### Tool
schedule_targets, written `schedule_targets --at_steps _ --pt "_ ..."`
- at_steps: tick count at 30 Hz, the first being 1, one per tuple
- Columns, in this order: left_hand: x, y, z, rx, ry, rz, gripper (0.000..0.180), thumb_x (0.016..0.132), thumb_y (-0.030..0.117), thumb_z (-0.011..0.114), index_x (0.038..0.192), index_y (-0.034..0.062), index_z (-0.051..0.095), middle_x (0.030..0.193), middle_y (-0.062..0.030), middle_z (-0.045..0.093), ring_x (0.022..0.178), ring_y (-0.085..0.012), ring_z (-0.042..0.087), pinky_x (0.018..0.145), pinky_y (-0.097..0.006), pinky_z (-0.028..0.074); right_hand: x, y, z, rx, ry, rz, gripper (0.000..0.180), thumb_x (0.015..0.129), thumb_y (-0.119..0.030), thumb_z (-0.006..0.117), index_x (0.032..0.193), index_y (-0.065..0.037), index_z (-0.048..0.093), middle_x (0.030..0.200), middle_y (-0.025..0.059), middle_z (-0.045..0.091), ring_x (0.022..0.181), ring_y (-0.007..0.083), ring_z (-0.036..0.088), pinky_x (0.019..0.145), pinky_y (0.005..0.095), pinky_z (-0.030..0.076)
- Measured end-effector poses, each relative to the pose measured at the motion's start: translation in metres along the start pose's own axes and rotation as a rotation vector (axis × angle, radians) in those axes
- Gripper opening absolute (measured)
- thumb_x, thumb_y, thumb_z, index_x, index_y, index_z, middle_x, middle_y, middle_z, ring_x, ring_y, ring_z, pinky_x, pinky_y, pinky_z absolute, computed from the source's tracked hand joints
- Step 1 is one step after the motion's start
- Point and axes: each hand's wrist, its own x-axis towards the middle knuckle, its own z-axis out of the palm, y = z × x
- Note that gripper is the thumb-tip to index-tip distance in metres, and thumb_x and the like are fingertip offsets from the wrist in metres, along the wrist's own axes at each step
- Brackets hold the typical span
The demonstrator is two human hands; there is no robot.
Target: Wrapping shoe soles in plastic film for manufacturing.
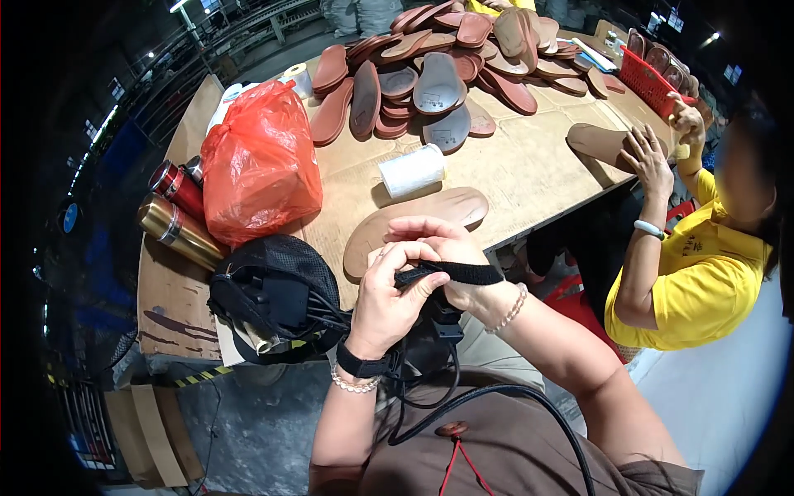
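Just over the near edge of the table, my left hand (389, 289) pinches the end of a black strap (471, 274). That strap wraps round the wrist of my right hand (442, 240), whose fingers stretch out loosely and hold nothing; part of them is behind my left hand. A second black band (361, 364) circles my left wrist, above a beaded bracelet. Under and beyond my hands lies a large tan insole (447, 208), partly covered by them. A white roll (412, 171) lies on its side just past it.
Insoles (438, 83) heap up at the back. Left stand a red plastic bag (263, 161), metal flasks (178, 231) and a black mesh bag (273, 285) with cables. At right, a co-worker in yellow (695, 264) touches an insole (604, 145) near a red basket (649, 78).
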Motion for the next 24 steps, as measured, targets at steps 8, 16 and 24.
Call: schedule_targets --at_steps 8,16,24 --pt "-0.005 0.0 -0.002 0.155 -0.051 0.172 0.03 0.084 0.024 0.087 0.098 0.0057 0.068 0.097 -0.0044 0.068 0.1 -0.0236 0.06 0.094 -0.036 0.047 -0.042 -0.002 -0.01 0.131 -0.016 0.124 0.045 0.098 0.009 0.048 0.143 0.01 0.052 0.13 0.0188 0.065 0.118 0.0233 0.065 0.102 0.0319 0.054" --pt "-0.008 0.018 0.004 0.13 -0.034 0.299 0.026 0.085 0.025 0.084 0.099 0.0098 0.068 0.095 -0.0047 0.068 0.095 -0.0267 0.063 0.093 -0.037 0.043 -0.069 -0.012 -0.015 -0.013 -0.152 0.05 0.048 0.102 0.0 0.053 0.15 0.007 0.048 0.138 0.0135 0.062 0.126 0.0191 0.06 0.109 0.0295 0.047" --pt "-0.014 0.027 -0.005 0.137 0.06 0.3 0.028 0.087 0.022 0.085 0.1 0.0057 0.067 0.099 -0.0066 0.07 0.101 -0.0266 0.064 0.095 -0.037 0.048 -0.072 -0.027 0.011 0.169 -0.073 0.068 0.059 0.093 0.006 0.063 0.15 0.007 0.047 0.134 0.0163 0.062 0.124 0.0208 0.06 0.109 0.0312 0.047"
